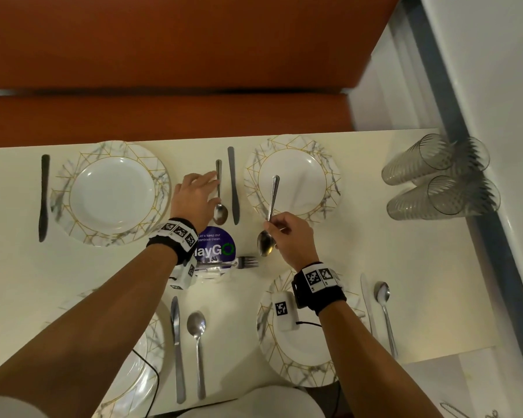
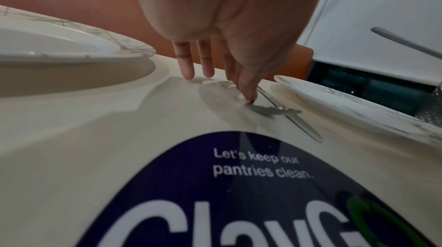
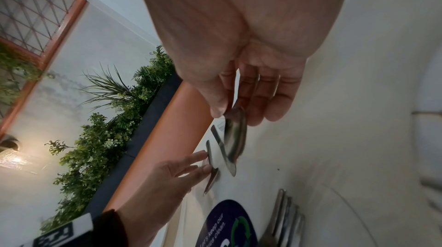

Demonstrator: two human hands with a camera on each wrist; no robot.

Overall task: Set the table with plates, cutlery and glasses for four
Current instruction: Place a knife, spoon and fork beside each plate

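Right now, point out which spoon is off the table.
The spoon pinched in the right hand, over the far right plate. The other three lie flat on the table beside knives.

I'm looking at an orange bench seat (image 1: pixel 163 116) behind the cream table (image 1: pixel 375 236), white wall (image 1: pixel 495 70) on the right, leafy planter (image 3: pixel 102 137), lattice window (image 3: pixel 31 9) and a warm lamp (image 3: pixel 14 158).

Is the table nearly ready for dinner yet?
About halfway. Four plates are out, like the far left plate, each with a knife. The left hand touches a spoon on the table, and the right hand holds the last spoon. The forks and stacked glasses still wait.
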